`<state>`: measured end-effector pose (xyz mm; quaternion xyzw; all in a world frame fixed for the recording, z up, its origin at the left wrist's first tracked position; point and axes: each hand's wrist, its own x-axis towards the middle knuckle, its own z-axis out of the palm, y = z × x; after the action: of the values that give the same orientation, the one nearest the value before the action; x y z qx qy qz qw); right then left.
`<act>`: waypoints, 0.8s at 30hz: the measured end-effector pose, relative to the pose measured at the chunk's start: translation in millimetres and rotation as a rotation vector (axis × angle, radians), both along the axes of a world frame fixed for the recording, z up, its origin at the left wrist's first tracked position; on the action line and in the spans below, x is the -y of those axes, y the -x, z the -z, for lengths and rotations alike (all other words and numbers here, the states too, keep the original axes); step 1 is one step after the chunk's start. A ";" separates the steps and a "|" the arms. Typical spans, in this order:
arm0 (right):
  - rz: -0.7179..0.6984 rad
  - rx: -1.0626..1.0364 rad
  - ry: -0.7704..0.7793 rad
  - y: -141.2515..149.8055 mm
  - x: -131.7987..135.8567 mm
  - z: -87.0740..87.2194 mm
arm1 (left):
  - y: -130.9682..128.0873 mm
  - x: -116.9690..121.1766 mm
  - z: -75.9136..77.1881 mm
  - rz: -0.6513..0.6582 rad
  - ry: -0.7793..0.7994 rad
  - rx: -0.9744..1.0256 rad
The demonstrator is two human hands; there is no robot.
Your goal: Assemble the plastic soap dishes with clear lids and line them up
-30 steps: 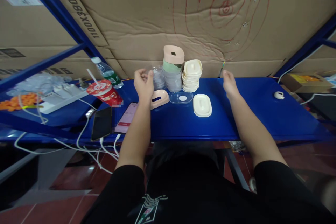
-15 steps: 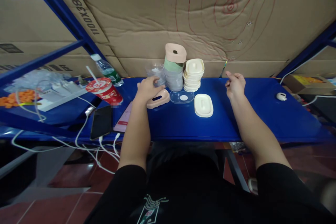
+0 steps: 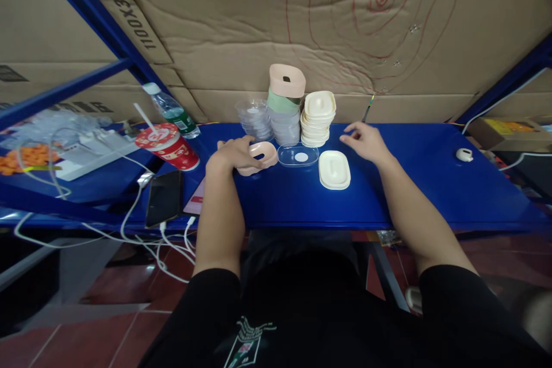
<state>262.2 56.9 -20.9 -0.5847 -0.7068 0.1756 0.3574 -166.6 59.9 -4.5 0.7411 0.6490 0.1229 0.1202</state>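
My left hand (image 3: 233,154) has its thumb and fingers around the left end of a pink oval plastic cover (image 3: 269,152) with a slot in its top. Right beside that cover lies a clear shallow oval tray (image 3: 287,156) with a white round sticker. My right hand (image 3: 366,141) hovers over the table with loosely bent fingers apart, holding nothing. Between the hands, nearer to me, a cream lid (image 3: 334,170) lies flat. Behind stand a stack of cream lids (image 3: 318,118), a stack of clear trays (image 3: 254,118), and a stack topped by green and pink covers (image 3: 287,81).
At left are a red paper cup (image 3: 172,149) with a straw, a water bottle (image 3: 172,112), a black phone (image 3: 164,198), a pink-screened phone (image 3: 195,198) and white cables (image 3: 142,241). A small white case (image 3: 464,154) lies far right. A cardboard wall (image 3: 233,23) closes the back.
My left hand has come down from beside the clear trays to the pink cover and closed around its end. My right hand has moved left, its fingers spreading.
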 end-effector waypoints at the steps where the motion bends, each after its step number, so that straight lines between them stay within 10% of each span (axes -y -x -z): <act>1: -0.088 0.125 0.030 1.8 2.0 2.3 | -1.6 1.9 -3.0 -0.022 0.042 -0.036; 15: -0.226 0.738 0.506 19.9 27.7 -28.1 | -3.3 22.4 -26.7 -0.021 -0.009 0.072; 24: -0.411 0.593 0.643 65.0 57.3 -31.6 | -66.8 50.8 -39.5 0.441 -0.098 0.296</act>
<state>197.2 -0.4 10.7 -0.5387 -0.7891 0.2777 -0.1005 -99.8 9.1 34.9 0.8433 0.4407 0.2323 0.2015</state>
